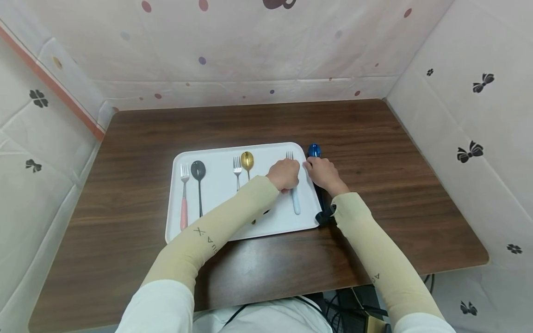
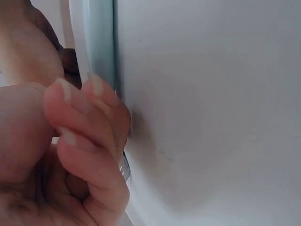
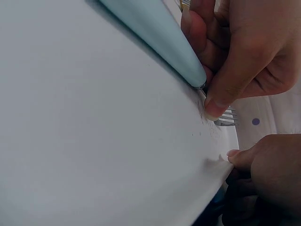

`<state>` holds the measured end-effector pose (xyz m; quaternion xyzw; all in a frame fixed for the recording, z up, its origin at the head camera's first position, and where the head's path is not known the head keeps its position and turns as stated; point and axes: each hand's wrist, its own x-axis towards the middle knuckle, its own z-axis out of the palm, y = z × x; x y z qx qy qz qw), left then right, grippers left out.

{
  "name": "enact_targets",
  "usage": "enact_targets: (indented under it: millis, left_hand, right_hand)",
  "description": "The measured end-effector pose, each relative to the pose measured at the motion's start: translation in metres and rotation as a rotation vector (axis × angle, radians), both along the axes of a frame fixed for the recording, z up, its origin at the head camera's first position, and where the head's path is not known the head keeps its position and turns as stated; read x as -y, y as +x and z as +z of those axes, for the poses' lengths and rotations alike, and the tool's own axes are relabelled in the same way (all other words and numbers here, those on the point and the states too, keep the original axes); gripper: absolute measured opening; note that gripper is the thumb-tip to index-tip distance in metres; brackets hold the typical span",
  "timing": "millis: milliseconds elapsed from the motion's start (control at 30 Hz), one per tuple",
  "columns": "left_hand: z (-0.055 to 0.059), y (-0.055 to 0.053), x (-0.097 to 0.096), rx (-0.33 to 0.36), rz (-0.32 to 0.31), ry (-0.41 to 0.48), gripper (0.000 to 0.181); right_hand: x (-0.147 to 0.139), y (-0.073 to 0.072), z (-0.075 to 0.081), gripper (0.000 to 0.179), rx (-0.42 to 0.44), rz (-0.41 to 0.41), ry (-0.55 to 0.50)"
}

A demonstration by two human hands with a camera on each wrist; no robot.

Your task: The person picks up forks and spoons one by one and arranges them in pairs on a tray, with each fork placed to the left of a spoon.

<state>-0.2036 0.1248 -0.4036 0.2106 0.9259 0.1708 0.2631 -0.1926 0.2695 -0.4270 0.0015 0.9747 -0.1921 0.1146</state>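
Note:
My left hand (image 1: 285,175) is over the right part of a white tray (image 1: 216,194). It pinches a fork with a light blue handle (image 1: 296,201) at the neck; the right wrist view shows the thumb against the metal, tines (image 3: 226,117) beyond it. My right hand (image 1: 325,175) is at the tray's right edge. Its thumb (image 3: 240,159) lies on the rim, with the other fingers curled in shadow below. A shiny blue spoon (image 1: 314,150) lies just outside the tray, its bowl showing beyond the right hand and its lower part hidden.
On the tray lie a pink-handled fork (image 1: 184,208), a dark spoon (image 1: 198,172), a silver fork (image 1: 237,167) and a gold spoon (image 1: 247,161), the last two partly covered by the left arm. The brown wooden table (image 1: 125,194) meets patterned sheets at the back and sides.

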Motion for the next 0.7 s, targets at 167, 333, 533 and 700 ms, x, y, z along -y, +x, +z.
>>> enact_targets:
  millis: [167, 333, 533, 700]
  left_hand:
    - [-0.002, -0.001, -0.001, -0.004, -0.001, 0.005, 0.03]
    - [-0.003, -0.002, 0.0, 0.009, 0.005, 0.011, 0.032]
    - [0.001, -0.001, 0.002, 0.019, 0.018, 0.024, 0.031]
    - [0.008, 0.0, 0.005, 0.01, 0.013, 0.026, 0.028]
  right_hand:
    - [0.0, 0.0, -0.001, 0.041, -0.002, -0.002, -0.005]
    - [0.001, 0.002, 0.0, 0.04, -0.003, -0.001, -0.009]
    - [0.0, 0.002, 0.0, 0.041, -0.001, 0.004, -0.008]
    - [-0.001, 0.0, -0.001, 0.038, -0.014, 0.007, -0.011]
